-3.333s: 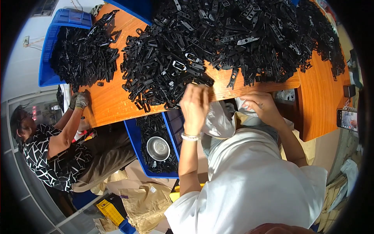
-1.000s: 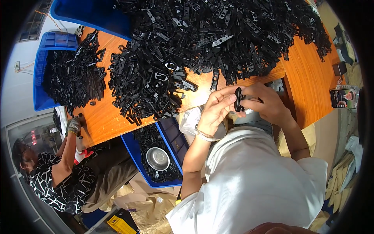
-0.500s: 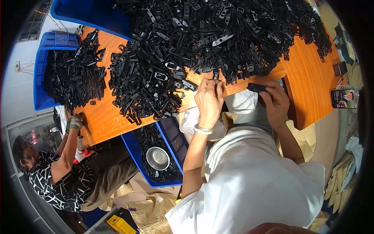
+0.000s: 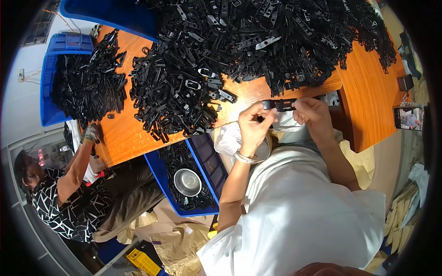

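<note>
Right of the frame's centre, beside the tabletop [image 4: 124, 138], we see a slim black part [image 4: 284, 105]; our right hand [image 4: 314, 117] pinches its right end; our left hand [image 4: 256, 126] half-curls at the other, grip unclear; we judge this two-handed handling, next needing steady fingers.

A workshop is being indicated: heaped black parts [image 4: 294, 50] are being borne by a wooden table [image 4: 119, 138], more are being held in blue crates [image 4: 48, 87], a glove [image 4: 92, 132] is being worn by a co-worker [image 4: 69, 202].
</note>
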Demonstrator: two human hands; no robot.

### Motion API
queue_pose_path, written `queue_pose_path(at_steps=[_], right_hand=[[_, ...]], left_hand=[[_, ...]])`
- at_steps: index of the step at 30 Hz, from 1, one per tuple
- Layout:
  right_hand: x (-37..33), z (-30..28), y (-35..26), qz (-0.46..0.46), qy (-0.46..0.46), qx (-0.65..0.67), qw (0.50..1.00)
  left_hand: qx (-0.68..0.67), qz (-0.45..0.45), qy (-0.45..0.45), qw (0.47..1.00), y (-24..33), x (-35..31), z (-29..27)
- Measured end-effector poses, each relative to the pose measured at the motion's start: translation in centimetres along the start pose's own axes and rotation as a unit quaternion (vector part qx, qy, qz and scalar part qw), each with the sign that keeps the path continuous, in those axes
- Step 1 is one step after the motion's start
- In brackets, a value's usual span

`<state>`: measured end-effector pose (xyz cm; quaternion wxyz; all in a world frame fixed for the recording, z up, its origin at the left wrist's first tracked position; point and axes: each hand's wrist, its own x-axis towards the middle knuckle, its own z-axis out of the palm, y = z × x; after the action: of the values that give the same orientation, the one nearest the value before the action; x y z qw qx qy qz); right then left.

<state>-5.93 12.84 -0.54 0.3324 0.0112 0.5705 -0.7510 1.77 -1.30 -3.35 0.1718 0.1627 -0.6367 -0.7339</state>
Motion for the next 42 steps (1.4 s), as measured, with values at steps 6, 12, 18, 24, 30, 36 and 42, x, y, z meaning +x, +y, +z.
queue_pose_path(at_steps=[6, 12, 18, 24, 30, 36, 42], right_hand=[[-0.4, 0.6, -0.2, -0.027, 0.011, -0.075, 0.997], [-0.6, 0.9, 0.1, -0.063, 0.036, -0.119, 0.99], [-0.9, 1.1, -0.3, -0.067, 0.033, -0.113, 0.991], [-1.1, 1.3, 0.2, -0.097, 0.039, -0.108, 0.989], [-0.4, -0.1, 1.4, -0.08, -0.028, -0.177, 0.981], [-0.6, 0.8, 0.5, -0.044, -0.048, -0.065, 0.996], [-0.3, 0.6, 0.7, -0.092, -0.08, -0.095, 0.988]], left_hand=[[0.091, 0.01, -0.033, 0.995, 0.0, -0.4, -0.1], [-0.04, -0.064, -0.097, 0.992, 0.6, -0.1, -0.3], [-0.106, -0.155, -0.042, 0.981, 1.2, 0.8, 0.3], [-0.087, -0.168, -0.047, 0.981, 1.0, 0.5, 0.7], [-0.11, -0.171, -0.088, 0.975, 0.7, 0.5, 0.2], [-0.114, -0.177, -0.089, 0.973, 1.2, 0.3, 0.2], [-0.144, -0.178, -0.082, 0.97, 1.0, 0.6, 0.3]])
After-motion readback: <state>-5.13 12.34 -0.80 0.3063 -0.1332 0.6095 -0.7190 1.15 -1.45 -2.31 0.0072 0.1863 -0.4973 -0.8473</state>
